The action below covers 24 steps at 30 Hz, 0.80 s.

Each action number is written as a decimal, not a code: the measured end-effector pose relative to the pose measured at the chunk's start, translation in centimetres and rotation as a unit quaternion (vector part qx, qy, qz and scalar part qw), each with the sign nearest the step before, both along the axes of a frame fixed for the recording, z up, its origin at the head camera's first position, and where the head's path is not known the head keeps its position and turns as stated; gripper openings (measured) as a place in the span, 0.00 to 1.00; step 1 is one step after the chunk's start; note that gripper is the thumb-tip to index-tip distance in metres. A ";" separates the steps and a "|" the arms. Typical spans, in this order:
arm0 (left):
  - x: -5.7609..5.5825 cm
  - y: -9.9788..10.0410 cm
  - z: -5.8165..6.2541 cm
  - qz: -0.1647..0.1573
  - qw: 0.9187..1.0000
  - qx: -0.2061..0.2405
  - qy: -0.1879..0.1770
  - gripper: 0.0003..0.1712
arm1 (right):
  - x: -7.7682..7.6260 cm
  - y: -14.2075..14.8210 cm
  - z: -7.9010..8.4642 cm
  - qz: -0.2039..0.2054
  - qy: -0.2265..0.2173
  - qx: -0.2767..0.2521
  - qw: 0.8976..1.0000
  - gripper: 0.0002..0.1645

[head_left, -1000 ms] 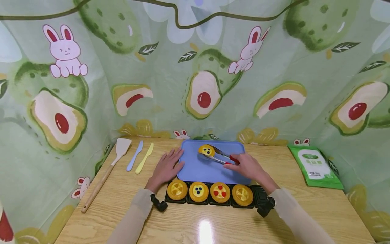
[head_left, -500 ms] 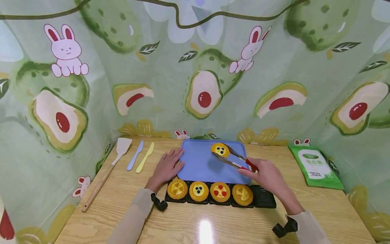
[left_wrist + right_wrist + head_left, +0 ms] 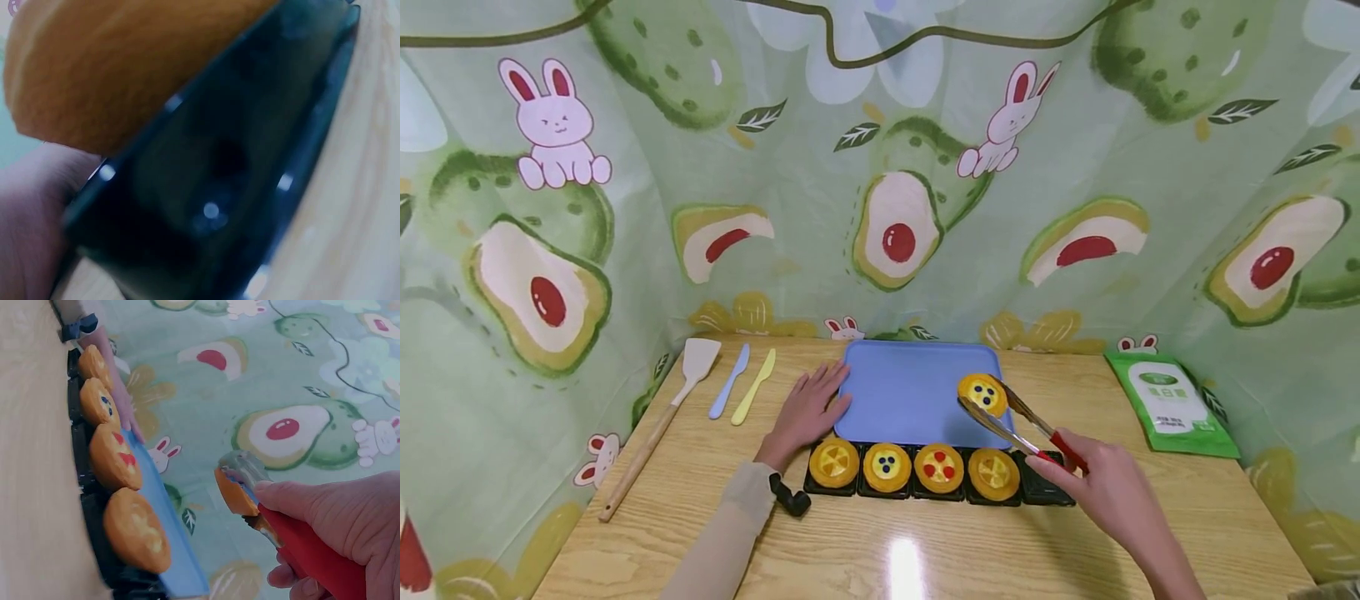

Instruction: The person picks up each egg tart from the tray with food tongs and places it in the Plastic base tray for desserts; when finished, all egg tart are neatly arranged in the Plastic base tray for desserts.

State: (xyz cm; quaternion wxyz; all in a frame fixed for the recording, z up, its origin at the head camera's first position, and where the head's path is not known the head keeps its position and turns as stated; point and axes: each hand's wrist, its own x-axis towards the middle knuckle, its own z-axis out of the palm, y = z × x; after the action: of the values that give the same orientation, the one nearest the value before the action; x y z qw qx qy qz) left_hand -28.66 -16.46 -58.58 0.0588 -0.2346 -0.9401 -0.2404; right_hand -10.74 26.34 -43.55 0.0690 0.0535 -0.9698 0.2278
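My right hand grips red-handled metal tongs, whose tips clasp an egg tart topped with blueberries. That tart hangs over the right part of a blue tray; in the right wrist view the tongs partly cover it. Flat beside the tray's left edge, my left hand rests with straight fingers. Along the tray's front runs a row of black holders. Several tarts sit in them, including one with blueberries and one with red pieces; the rightmost holder bears no tart and lies partly behind the tongs.
To the left lie a spatula with a wooden handle, a blue knife and a yellow knife. A green and white packet lies at the right. A patterned cloth hangs behind the wooden table.
The right hand has carried the tongs and the blueberry tart rightward and nearer, from the middle of the tray to its right side. My left hand stays by the tray.
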 end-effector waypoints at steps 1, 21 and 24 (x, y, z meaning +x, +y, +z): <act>0.0 0.0 0.0 0.001 1.000 -0.001 -0.001 0.38 | 0.6 0.2 -0.2 -0.008 -0.008 0.002 1.000 0.24; 0.2 0.2 0.3 0.007 1.000 -0.001 -0.011 0.38 | 7.3 4.8 -4.2 -0.142 -0.141 0.055 0.978 0.36; 0.2 0.2 0.4 0.008 1.000 0.002 -0.016 0.38 | 7.5 5.0 -4.6 -0.147 -0.159 0.064 0.974 0.47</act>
State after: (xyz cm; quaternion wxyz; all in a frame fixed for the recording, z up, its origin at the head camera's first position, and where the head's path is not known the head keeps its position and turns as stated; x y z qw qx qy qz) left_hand -28.46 -16.24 -58.16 0.0464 -0.2229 -0.9423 -0.2454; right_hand -3.27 31.35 -48.19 -0.0570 -0.1228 -0.9781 0.1582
